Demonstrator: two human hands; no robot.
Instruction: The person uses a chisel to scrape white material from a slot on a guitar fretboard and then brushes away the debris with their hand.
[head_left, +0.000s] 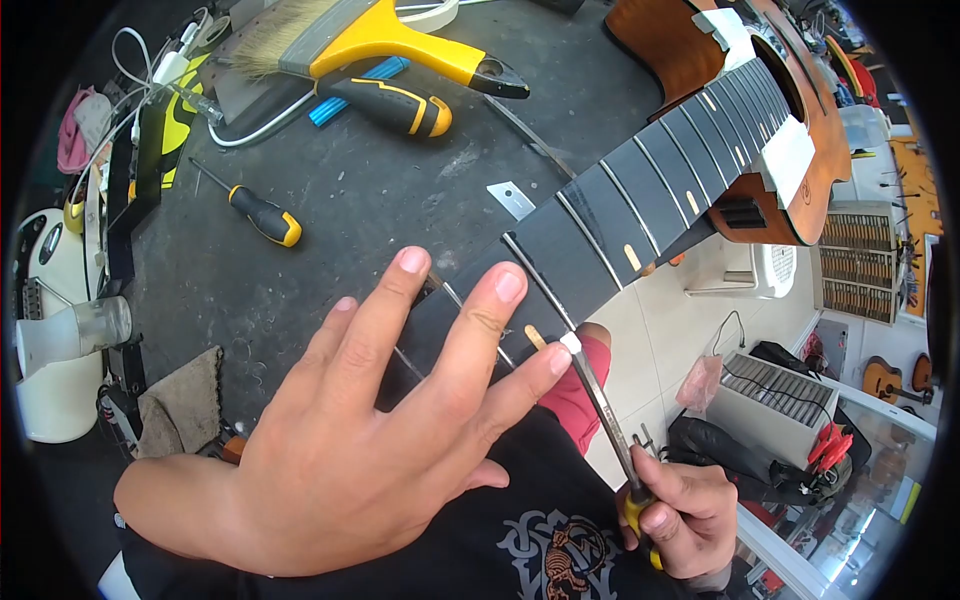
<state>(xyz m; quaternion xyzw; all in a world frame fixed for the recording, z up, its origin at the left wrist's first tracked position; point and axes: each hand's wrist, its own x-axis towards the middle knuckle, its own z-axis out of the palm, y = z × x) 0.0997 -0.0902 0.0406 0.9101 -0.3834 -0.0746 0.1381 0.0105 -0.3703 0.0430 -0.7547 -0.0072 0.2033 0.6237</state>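
Note:
My right hand (695, 515) is closed around the yellow handle of a slim metal file (605, 405). The file's shaft lies across the dark fretboard (625, 205) of a guitar (650, 40), in line with the frets, with a bit of white wrapping on it at the board's edge. Spread flat over the lower frets is my left hand (370, 430), palm down and fingers apart. Its index fingertip is right beside the white wrapping. White tape (787, 165) covers part of the guitar's body beside the fretboard's end.
On the dark workbench (330, 200) lie a wide brush (400, 45), a large screwdriver (390, 105), a small screwdriver (265, 212) and a metal blade (511, 199). A brown cloth (185, 405) and a clear-jarred white device (60, 340) are at the left. Beyond the neck stands a white stool (745, 275).

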